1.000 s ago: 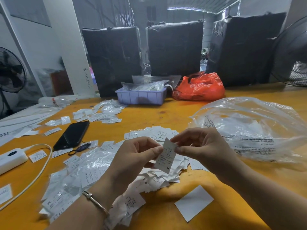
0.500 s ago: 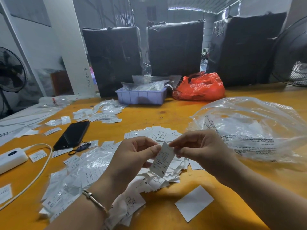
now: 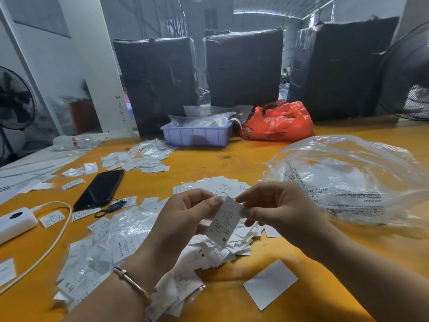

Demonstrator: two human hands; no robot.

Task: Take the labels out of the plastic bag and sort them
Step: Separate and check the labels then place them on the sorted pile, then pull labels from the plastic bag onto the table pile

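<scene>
Since a second ago your label has tilted, its M end swung toward 6 o'clock. Both your left hand and right hand pinch its top edge above the pile; bag sits at 2 o'clock.

- Label being held between left hand and right hand, over label pile lying on table.
- Bag lying right of pile.
- Phone lying left, tray sitting behind.
- Card lying in front of pile.
</scene>
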